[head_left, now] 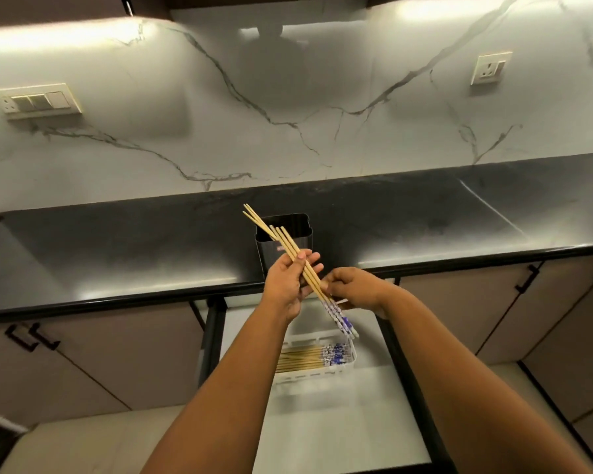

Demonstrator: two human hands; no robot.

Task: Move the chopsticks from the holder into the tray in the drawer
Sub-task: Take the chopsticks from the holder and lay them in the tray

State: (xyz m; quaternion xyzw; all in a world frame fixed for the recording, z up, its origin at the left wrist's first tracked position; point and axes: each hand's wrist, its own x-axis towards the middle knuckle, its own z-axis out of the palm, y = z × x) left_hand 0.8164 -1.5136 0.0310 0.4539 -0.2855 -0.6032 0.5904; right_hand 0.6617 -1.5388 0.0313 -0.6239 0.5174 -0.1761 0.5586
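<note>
Nearest the camera, two bare forearms enter from the 6 o'clock edge and converge toward frame centre.

Below the hands, the drawer [326, 398] stands pulled out from under the counter; its floor is pale. The white tray [290, 373] sits at the far end of the drawer. Inside it lies a row of chopsticks [314, 356], bamboo ends toward 9 o'clock and blue-patterned ends toward 3 o'clock.

Above the tray, the left hand [288, 283] is closed around a held bundle of chopsticks [297, 258], with the thumb over the sticks and the fingers curled behind them. The bundle runs diagonally: plain bamboo tips toward 11 o'clock, blue-patterned ends toward 5 o'clock, hanging just above the tray's far right corner. The right hand [355, 289] sits just beside the left, at its 3 o'clock. Its fingers are pinched narrow on the lower part of the same bundle, near the patterned ends.

Behind the hands, the black holder [285, 241] stands upright on the dark countertop [117, 254], near its front edge. The bamboo tips overlap the holder's open mouth in this view; whether any chopsticks remain inside cannot be told.

Farther back, a marble-patterned wall [288, 131] carries a switch plate [35, 102] at 10 o'clock and a socket [490, 68] at 2 o'clock.
</note>
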